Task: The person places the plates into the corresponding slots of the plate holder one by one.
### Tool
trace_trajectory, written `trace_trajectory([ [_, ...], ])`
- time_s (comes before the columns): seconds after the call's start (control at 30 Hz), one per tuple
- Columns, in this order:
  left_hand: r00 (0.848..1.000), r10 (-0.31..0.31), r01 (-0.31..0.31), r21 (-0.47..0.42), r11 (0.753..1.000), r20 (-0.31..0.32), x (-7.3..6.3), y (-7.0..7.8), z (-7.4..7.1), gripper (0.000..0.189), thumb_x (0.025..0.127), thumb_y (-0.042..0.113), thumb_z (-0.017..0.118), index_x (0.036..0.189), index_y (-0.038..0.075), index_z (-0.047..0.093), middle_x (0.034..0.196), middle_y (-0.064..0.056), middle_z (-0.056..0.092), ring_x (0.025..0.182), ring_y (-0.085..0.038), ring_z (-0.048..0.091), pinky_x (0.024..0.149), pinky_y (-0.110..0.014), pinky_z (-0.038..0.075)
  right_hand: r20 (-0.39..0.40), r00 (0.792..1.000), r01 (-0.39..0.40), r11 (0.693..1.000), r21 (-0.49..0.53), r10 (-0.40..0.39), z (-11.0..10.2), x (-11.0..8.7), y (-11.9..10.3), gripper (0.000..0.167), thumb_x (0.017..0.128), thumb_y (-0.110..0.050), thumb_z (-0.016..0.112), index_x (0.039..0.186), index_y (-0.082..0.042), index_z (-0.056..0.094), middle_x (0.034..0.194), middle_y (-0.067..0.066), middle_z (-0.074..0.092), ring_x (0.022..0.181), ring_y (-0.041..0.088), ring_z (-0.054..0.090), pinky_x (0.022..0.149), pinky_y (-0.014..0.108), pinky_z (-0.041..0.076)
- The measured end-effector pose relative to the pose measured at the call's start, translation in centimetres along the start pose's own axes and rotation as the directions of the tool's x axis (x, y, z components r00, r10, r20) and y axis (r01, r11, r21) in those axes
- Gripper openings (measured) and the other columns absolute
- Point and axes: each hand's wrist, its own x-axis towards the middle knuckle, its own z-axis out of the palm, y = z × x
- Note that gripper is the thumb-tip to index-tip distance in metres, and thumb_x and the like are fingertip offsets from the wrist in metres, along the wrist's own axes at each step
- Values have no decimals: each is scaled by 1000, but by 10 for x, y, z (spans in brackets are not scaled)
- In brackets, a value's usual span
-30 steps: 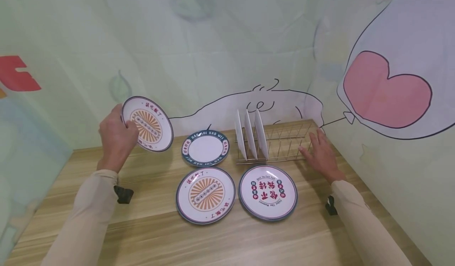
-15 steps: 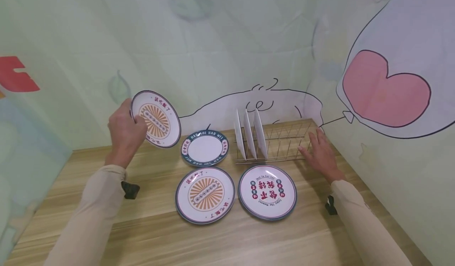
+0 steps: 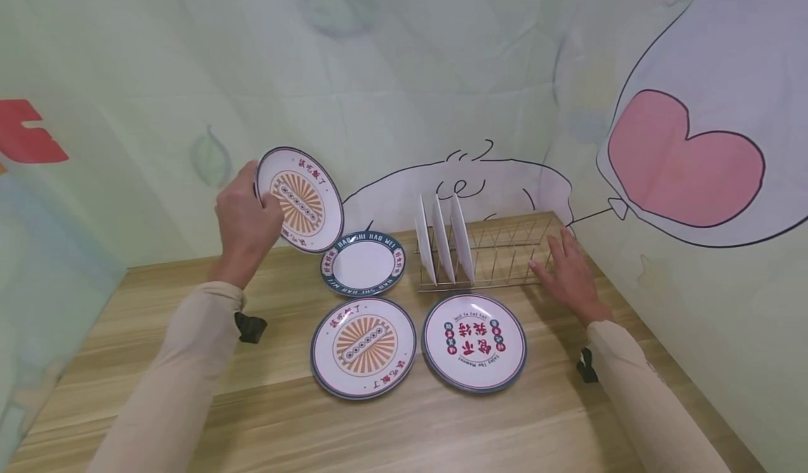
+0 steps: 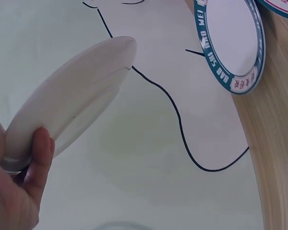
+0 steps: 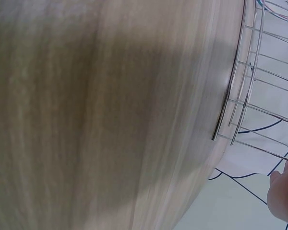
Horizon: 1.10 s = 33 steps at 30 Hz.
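Plate clamped in my left fingers; right fingers apart. Teal plate reads "HAO SHI HAO WEI"; rack holds three.

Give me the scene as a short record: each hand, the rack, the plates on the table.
Left hand: grips raised sunburst plate, tilted
Right hand: at right end of wire rack
Rack load: three white plates on edge, toward its left end
Table: teal-rimmed plate at back; second sunburst plate in front; red-lettered plate right of that
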Motion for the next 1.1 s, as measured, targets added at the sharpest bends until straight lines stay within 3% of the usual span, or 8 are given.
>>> trace_trajectory([
  [0.2, 999, 32, -33, -33, 999, -26, 0, 12, 5, 53, 87, -5, 52, 140, -6, 52, 138, -30, 56, 130, -44, 54, 111, -49, 44, -7, 1000, 8, 1000, -7, -8, 0, 0, 1, 74, 101, -38, 55, 152, 7, 28, 163, 31, 8, 148, 53, 16, 117, 68, 19],
  [0.73, 997, 73, -73, -106, 992, -8, 0, 45, 31, 48, 93, -3, 53, 141, -4, 50, 139, -26, 57, 131, -37, 56, 108, -43, 47, -10, 1000, -13, 1000, -6, 13, 3, 1, 1, 75, 101, -41, 55, 154, 4, 26, 165, 28, 5, 149, 52, 15, 118, 67, 18],
  [1.1, 996, 93, -93, -130, 987, -2, 0, 62, 36, 48, 95, 0, 52, 143, -3, 48, 142, -23, 56, 133, -34, 55, 109, -40, 46, -20, 1000, 8, 1000, 13, -7, 1, 0, 0, 74, 99, -35, 58, 152, 7, 28, 164, 30, 7, 148, 53, 15, 117, 69, 19],
])
